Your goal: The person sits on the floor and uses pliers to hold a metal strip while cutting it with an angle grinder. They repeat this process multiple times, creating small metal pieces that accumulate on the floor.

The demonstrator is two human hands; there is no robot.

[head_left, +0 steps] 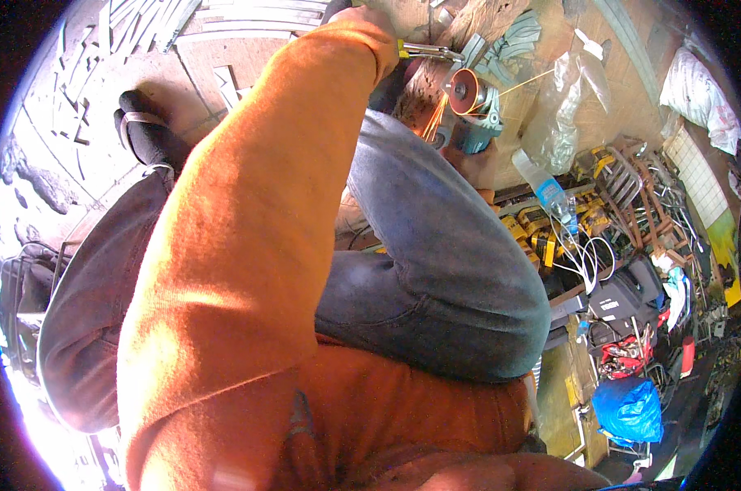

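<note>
My left hand (370, 16), at the end of a long orange sleeve, is closed on pliers (419, 51) with yellow handles. The plier jaws reach toward a small grey metal piece (472, 49) near the grinding disc. Beyond my bent knee, my right hand (478, 164) grips an angle grinder (478, 131) with a teal-grey body. Its reddish-brown disc (464, 92) faces up, and orange sparks stream from it. My knee hides most of the right forearm. Below the disc lies a worn wooden block (424, 92).
Cut metal strips (141, 24) lie on the tiled floor at far left, and grey offcuts (514, 41) beyond the disc. On the right are a clear plastic bag (563, 110), a water bottle (550, 192), white cable (583, 262), yellow-black tools (542, 237) and a blue bag (628, 409).
</note>
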